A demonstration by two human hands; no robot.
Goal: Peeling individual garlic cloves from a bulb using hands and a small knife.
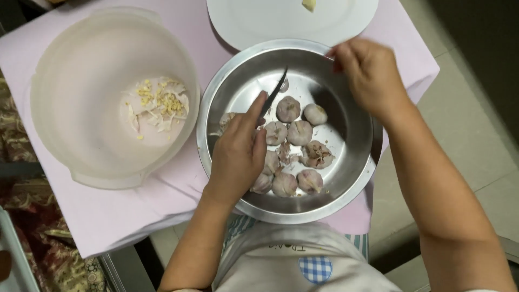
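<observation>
A steel bowl (351, 178) holds several whole garlic bulbs (299, 132) with pinkish skins. My left hand (238, 154) rests inside the bowl's left side, gripping a small dark-bladed knife (275, 91) whose tip points up and right. My right hand (370, 73) hovers at the bowl's upper right rim with fingers curled; whether it holds anything is hidden.
A large translucent plastic bowl (65, 97) at left contains garlic skins and trimmings (159, 103). A white plate (270, 21) with a small pale piece (308, 5) lies beyond the steel bowl. All sit on a small table with a pink cloth (108, 211); tiled floor at right.
</observation>
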